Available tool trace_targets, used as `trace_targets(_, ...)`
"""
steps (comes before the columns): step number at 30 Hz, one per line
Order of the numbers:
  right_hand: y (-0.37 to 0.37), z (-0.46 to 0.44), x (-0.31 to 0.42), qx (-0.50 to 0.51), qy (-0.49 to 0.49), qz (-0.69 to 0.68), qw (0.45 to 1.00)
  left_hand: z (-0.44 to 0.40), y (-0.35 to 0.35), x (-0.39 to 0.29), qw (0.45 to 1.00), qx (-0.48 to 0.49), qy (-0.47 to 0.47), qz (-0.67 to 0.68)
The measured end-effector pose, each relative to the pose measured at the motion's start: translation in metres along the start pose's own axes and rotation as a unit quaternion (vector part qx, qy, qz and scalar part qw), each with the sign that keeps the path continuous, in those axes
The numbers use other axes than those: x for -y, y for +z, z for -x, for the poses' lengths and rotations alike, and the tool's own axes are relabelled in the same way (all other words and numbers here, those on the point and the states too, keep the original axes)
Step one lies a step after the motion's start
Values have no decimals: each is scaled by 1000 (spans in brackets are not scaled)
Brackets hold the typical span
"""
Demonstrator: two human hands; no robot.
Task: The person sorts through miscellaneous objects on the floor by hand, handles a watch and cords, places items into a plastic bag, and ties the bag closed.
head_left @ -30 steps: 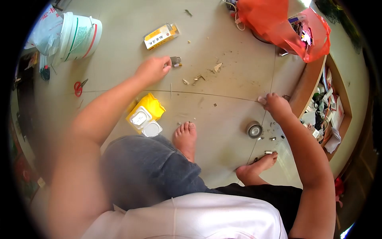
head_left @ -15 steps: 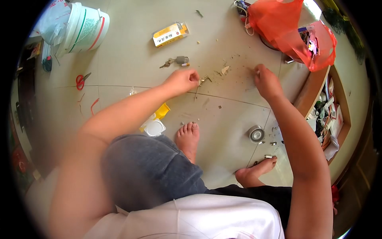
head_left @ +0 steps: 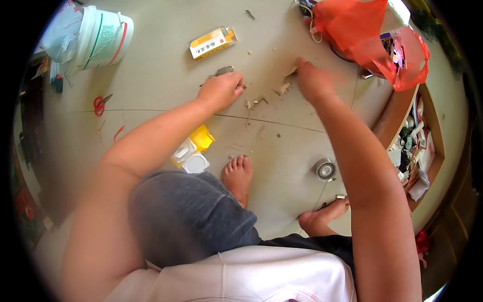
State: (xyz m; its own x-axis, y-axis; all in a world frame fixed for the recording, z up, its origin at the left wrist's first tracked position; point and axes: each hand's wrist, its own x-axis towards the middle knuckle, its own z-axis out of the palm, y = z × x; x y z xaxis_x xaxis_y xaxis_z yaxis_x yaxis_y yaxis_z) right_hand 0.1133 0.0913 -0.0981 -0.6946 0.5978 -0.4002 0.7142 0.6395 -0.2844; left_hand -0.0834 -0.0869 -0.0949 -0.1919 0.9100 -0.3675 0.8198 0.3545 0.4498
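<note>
- White bucket (head_left: 108, 40), far left, tipped on its side; clear bag (head_left: 59, 38) at its mouth runs into the dark lens edge, print unreadable.
- Red scissors (head_left: 99, 104) on the floor (head_left: 271, 186), blades up-right.
- Yellow packet (head_left: 202, 138), partly hidden by left forearm and knee.
- Keys and padlock (head_left: 225, 70) just behind left hand (head_left: 221, 93), lower part covered; visible long axis roughly left-right, key end pointing left.
- Left hand: fingers curled in, undersides hidden; can't tell if pinching anything. Brassy bit (head_left: 244, 86) by its fingertips, held or lying unclear.
- Metal bits (head_left: 260, 99) right of it, too small to identify.
- Pale scrap (head_left: 290, 71) at right hand's fingertips, long axis slanting lower-left to upper-right; pinched or only touching, can't tell.
- Right hand (head_left: 314, 83): fingers bent, slightly blurred, grip not visible.
- Round tin (head_left: 325, 169) near right forearm.
- Red bag (head_left: 347, 25), top cut off; contents mostly hidden.
</note>
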Motion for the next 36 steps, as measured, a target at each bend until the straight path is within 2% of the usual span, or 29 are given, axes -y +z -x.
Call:
trace_targets(2,10,14,21,38,-60,2,997,-1,-1,-13,1000,17,-16,10)
trace_targets(6,21,43,53,83,-50,-16,995,-3,7,-15,999,30,-30,33)
trace_targets(8,33,50,58,47,-10,-105,993,-1,15,-15,996,28,-45,76)
trace_targets(9,41,54,60,47,-11,-104,993,-1,18,-16,991,24,-58,118)
trace_targets(10,49,57,61,14,-5,-182,983,-1,18,-19,991,23,-59,117)
trace_targets(11,57,59,62,-20,2,-258,966,1,19,-23,976,48,-91,192)
trace_targets(12,58,58,67,-21,2,-257,966,1,20,-27,954,72,-122,265)
trace_targets(13,60,57,73,12,98,-429,898,1,21,-29,954,71,-121,265)
trace_targets(14,61,57,77,45,190,-582,790,0,22,-31,942,79,-136,295)
trace_targets(15,58,58,76,45,189,-581,790,1,24,-32,930,86,-151,325)
trace_targets(17,51,61,74,110,213,-725,646,2,29,-29,930,84,-142,328)
trace_targets(18,48,63,73,110,212,-724,647,3,27,-31,931,83,-132,331)
trace_targets(20,42,69,70,85,254,-822,502,7,27,-39,937,79,-96,327)
trace_targets(21,45,73,66,82,254,-822,502,10,26,-46,942,75,-60,322)
trace_targets(22,49,75,62,79,246,-844,470,13,24,-51,942,76,-53,322)
trace_targets(23,50,76,54,73,235,-864,439,13,22,-57,959,54,18,276)
trace_targets(24,44,77,48,61,232,-863,445,10,18,-66,968,28,92,231)
trace_targets(25,39,81,43,52,255,-876,405,7,14,-76,966,25,103,235)
trace_targets(26,34,84,38,45,279,-888,363,6,11,-83,952,21,109,284)
trace_targets(27,30,85,31,41,281,-887,365,7,3,-91,937,20,111,331)
trace_targets(29,22,82,13,0,192,-944,267,3,-21,-110,919,-1,84,385)
trace_targets(30,18,81,3,15,125,-957,260,0,-28,-115,897,-25,56,437)
trace_targets(31,8,79,0,15,123,-957,261,-4,-28,-111,898,-26,58,436)
trace_targets(33,-11,78,-5,-11,123,-969,216,-13,-28,-98,920,-72,58,382)
trace_targets(36,-25,76,-13,-13,73,-980,186,-12,-24,-88,918,-83,34,387)
